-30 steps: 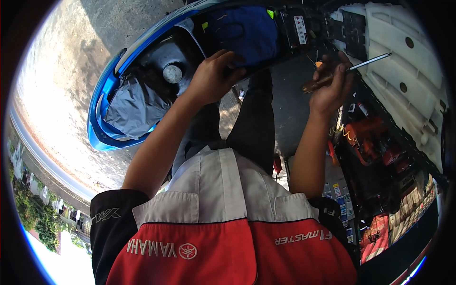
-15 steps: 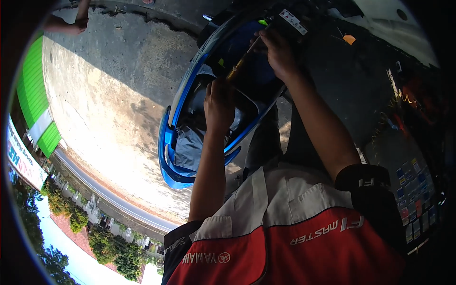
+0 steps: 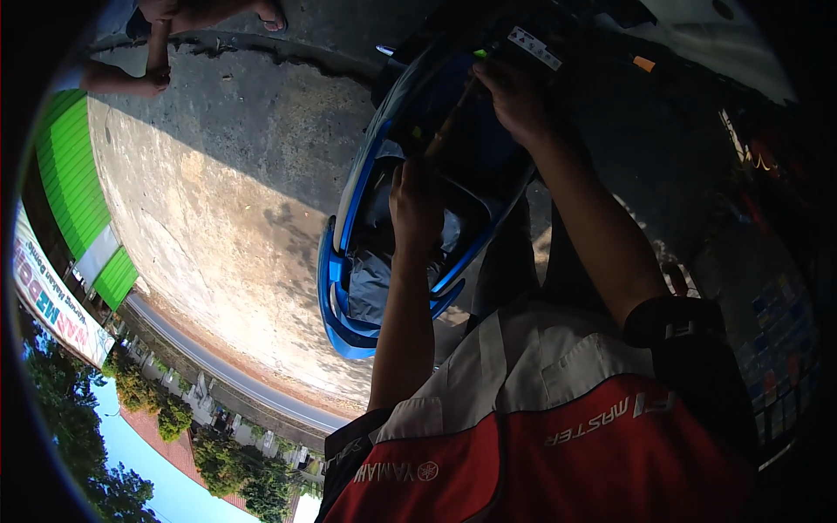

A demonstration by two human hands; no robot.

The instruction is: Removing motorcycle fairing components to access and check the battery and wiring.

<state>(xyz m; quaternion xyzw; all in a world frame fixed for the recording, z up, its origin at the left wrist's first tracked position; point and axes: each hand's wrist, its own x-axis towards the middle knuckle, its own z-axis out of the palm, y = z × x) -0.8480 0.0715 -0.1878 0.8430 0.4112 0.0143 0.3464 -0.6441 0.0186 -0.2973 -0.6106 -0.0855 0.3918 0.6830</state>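
Note:
Both my hands are over the blue scooter body point(image 3: 330, 270), which is open on top. My left hand point(image 3: 416, 205) is closed around the lower end of a slim rod-like tool point(image 3: 443, 135) with an amber-brown section. The upper, thinner end of this tool is at the fingers of my right hand point(image 3: 516, 103), which are pinched together. The tool slants up to the right, and shade blurs its exact kind. Beside my right hand sits a dark box with a white label point(image 3: 534, 48). A grey, crumpled sheet point(image 3: 370, 283) lies in the tail of the body, left of my left forearm.
Another person's arm point(image 3: 131, 83) and a foot point(image 3: 272, 16) show at the upper left. Concrete ground point(image 3: 235, 166) stretches left of the scooter. An orange piece point(image 3: 643, 64) lies at the upper right. Small packets point(image 3: 780, 322) hang in shade at the right.
The whole view has shifted, so the scooter appears farther right and slightly lower. More of the other person shows. My hands keep hold of the tool at both ends.

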